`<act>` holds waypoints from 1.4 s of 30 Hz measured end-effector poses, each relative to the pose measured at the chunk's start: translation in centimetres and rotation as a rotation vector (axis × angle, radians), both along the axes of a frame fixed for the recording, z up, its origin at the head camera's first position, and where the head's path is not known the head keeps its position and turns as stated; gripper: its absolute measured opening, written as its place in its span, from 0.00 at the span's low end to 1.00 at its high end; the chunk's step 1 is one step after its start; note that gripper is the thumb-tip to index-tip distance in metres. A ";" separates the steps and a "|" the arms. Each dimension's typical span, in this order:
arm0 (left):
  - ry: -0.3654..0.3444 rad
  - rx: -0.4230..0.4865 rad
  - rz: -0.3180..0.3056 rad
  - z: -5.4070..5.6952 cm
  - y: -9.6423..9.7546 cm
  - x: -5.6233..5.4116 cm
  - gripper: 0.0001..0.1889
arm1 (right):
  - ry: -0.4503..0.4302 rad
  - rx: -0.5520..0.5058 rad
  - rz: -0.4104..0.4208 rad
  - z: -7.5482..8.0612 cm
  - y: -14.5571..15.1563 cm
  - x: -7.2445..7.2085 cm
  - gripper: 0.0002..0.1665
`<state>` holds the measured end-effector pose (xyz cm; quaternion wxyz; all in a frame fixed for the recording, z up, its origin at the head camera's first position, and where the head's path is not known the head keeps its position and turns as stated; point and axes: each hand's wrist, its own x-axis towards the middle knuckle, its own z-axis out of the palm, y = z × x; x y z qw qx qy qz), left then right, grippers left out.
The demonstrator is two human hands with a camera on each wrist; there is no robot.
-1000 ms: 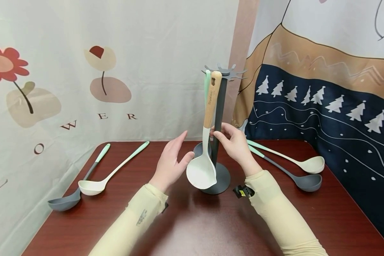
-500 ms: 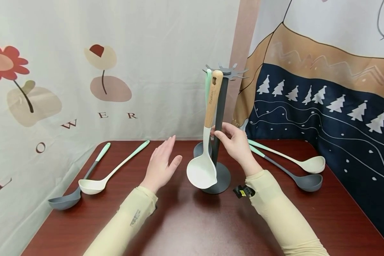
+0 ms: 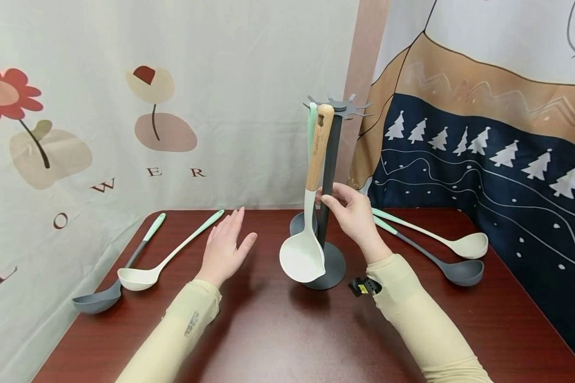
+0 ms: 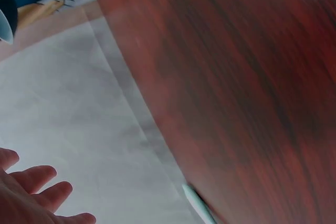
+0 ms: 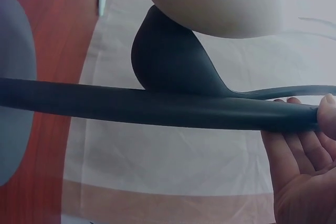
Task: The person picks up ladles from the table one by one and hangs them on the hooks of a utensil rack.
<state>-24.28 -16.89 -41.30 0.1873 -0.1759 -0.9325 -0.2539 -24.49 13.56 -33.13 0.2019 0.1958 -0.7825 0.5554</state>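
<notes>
A dark grey utensil stand (image 3: 332, 154) with a prong-topped pole stands upright mid-table. My right hand (image 3: 354, 215) grips its pole partway up; in the right wrist view its fingers lie behind the pole (image 5: 157, 107), with the thumb on the near side. On the stand's left hang a white ladle (image 3: 301, 259) with a wooden handle and, partly hidden behind it, a grey ladle (image 5: 170, 56) with a mint-green handle. Holding nothing, my left hand (image 3: 224, 250) is spread above the table, left of the stand; its fingertips (image 4: 60, 188) show in the left wrist view.
On the left lie a white ladle (image 3: 139, 279) and a grey ladle (image 3: 98, 300), their bowls close together. Another white ladle (image 3: 467, 246) and grey ladle (image 3: 462, 272) lie to the right. Printed cloth (image 3: 249, 106) hangs behind the red-brown table (image 3: 287, 340).
My left hand has drawn back to the left, away from the hanging white ladle. The right hand stays on the pole, and the hanging ladles keep their places.
</notes>
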 end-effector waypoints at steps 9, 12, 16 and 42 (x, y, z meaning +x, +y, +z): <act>-0.016 -0.041 0.072 -0.6 -2.4 -0.6 0.39 | 0.031 -0.011 -0.059 0.0 0.1 0.3 0.10; 0.014 -0.047 0.085 -0.8 -2.9 -0.9 0.39 | 0.066 -0.017 -0.076 0.2 0.1 0.4 0.10; -0.001 -0.054 0.109 -0.7 -3.5 -1.2 0.39 | 0.102 -0.031 -0.088 0.6 0.0 0.4 0.09; -0.187 -0.128 0.279 -0.3 -7.3 -2.8 0.47 | 0.104 -0.154 -0.219 1.0 -1.6 0.2 0.11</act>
